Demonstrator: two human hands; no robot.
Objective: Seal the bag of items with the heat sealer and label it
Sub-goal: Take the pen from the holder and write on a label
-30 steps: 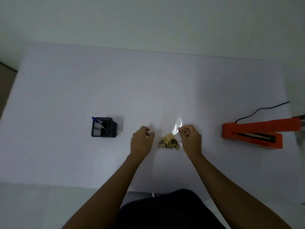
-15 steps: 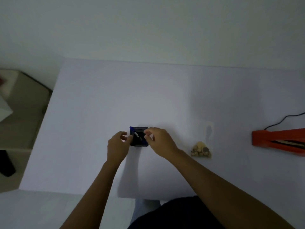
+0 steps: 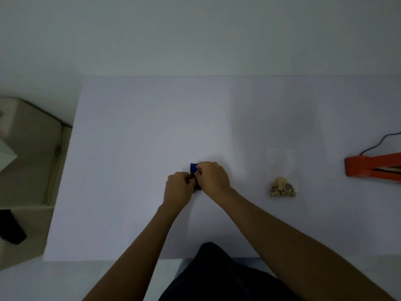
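An orange heat sealer (image 3: pixel 366 168) and a black cord (image 3: pixel 378 144) are seen. A blue pen cap (image 3: pixel 192 165) is shown above a black holder (image 3: pixel 197 187). Beige items (image 3: pixel 281 187) are seen in the clear bag (image 3: pixel 280 164).

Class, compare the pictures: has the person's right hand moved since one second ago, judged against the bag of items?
Yes. The right hand has moved left, away from the bag of items, to the black pen holder, where the left hand meets it.

The white table (image 3: pixel 152 127) extends on all sides of the left hand (image 3: pixel 178 187) and the right hand (image 3: pixel 213 178). A plain pale wall (image 3: pixel 195 35) stands beyond both hands, along the table's far edge. Well to the left of the left hand, off the table, lies a beige surface (image 3: pixel 28 159). A black object (image 3: pixel 10 229) rests on it, nearer the person. A white box corner (image 3: pixel 5 153) shows at the frame's left edge.
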